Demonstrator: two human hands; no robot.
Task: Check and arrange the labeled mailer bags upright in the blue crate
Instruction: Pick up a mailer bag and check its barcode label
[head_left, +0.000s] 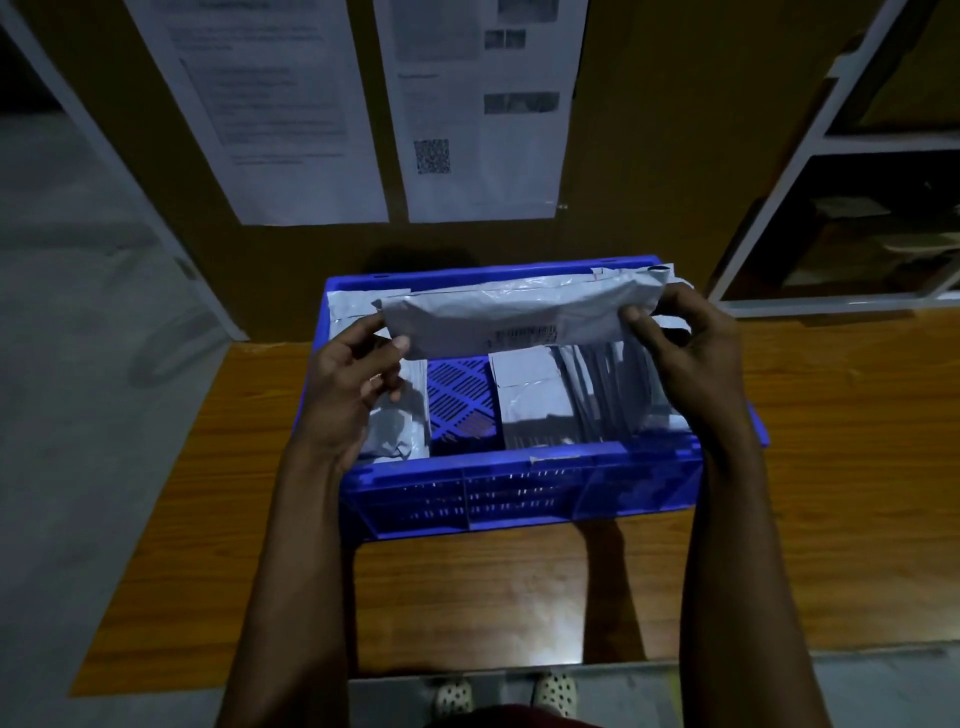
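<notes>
A blue slotted crate (519, 493) stands on a wooden table. Above it I hold a grey mailer bag (519, 312) lengthwise, its barcode label facing me near the lower edge. My left hand (358, 384) pinches the bag's left end and my right hand (685, 353) grips its right end. Inside the crate, several grey mailers (597, 395) stand upright on the right, one leans at the left (395, 421), and another lies along the back wall (348, 306). Bare crate floor (460, 400) shows between them.
The wooden table (208, 519) runs to a brown wall with two printed paper sheets (478, 114) pinned up. A white-framed shelf (857, 223) stands at the right. Grey floor lies at the left, and my spotted shoes (556, 691) show below the table edge.
</notes>
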